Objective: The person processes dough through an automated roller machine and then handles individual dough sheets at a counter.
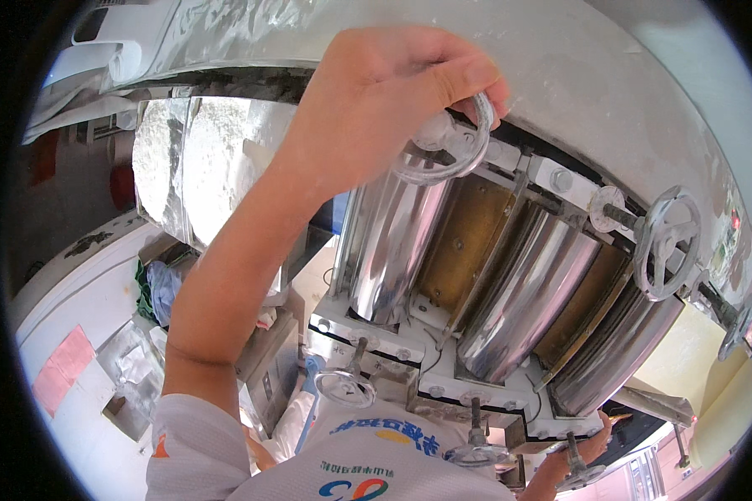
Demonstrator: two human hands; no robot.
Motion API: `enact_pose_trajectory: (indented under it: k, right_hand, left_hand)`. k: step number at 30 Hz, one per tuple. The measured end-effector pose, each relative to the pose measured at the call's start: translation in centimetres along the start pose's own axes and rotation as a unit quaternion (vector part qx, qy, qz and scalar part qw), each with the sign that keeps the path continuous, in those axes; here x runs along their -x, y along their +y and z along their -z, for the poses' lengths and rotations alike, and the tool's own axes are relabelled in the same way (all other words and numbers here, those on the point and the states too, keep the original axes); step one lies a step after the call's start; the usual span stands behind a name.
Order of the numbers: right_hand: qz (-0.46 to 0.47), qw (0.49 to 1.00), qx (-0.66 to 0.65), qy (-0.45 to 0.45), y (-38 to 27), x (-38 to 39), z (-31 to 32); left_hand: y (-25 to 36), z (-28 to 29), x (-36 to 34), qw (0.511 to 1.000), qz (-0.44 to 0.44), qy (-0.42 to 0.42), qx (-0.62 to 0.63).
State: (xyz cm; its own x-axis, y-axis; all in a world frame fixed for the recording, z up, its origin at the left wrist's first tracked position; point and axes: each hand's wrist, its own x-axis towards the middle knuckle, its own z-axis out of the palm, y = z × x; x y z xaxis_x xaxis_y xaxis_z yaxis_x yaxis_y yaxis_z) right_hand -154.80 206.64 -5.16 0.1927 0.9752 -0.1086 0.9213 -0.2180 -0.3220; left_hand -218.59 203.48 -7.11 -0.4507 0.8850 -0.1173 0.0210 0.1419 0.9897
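My left hand [393,100] reaches up across the machine, its fingers wrapped round the rim of a metal handwheel [443,174] at the far side. Below that wheel stand shiny metal rollers [522,292], slanting side by side in a white frame, with brownish metal plates [459,242] between them. My right hand [591,441] is low at the near right edge of the frame, beside a small handwheel [581,476]. Its fingers are mostly hidden, so what they touch does not show.
A larger handwheel [668,242] juts out at the far right. More handwheels stick out along the near side, one at the left [345,387] and one in the middle [476,453]. A pale yellow sheet [710,359] hangs at the right. A grey metal cover [560,75] curves across the back.
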Motion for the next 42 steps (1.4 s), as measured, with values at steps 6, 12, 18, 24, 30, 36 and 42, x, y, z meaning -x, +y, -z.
enact_pose_trajectory:
  k: [6, 12, 18, 24, 30, 36, 42]
  right_hand:
    - [0.064, 0.994, 0.093, 0.006, 0.8, -0.5, 0.1]
    - [0.028, 0.999, 0.005, 0.014, 0.0, -0.1, -0.3]
    - [0.032, 0.998, 0.045, 0.021, 0.1, 0.5, -0.7]
    - [0.252, 0.961, 0.105, 0.043, -1.8, -0.5, -1.2]
    - [0.139, 0.982, -0.124, -0.03, -0.4, 0.9, -1.3]
    - [0.061, 0.942, -0.329, 0.043, -2.0, 1.3, -3.2]
    - [0.038, 0.893, -0.448, 0.023, -2.6, 1.7, -3.2]
  left_hand:
    - [0.3, -0.2, 0.1, 0.999, 0.025, 0.009, 0.022]
    - [0.5, -0.1, 0.2, 0.999, 0.036, 0.007, 0.022]
    - [0.7, -0.1, 0.1, 0.999, 0.03, 0.002, -0.016]
    - [0.3, -0.2, 0.5, 1.0, 0.023, 0.014, -0.014]
    - [1.7, -1.2, 0.6, 0.952, -0.132, 0.087, -0.263]
    - [7.5, -5.0, 0.2, 0.897, -0.28, -0.064, -0.335]
    - [7.9, -8.3, -1.2, 0.882, -0.307, -0.156, -0.322]
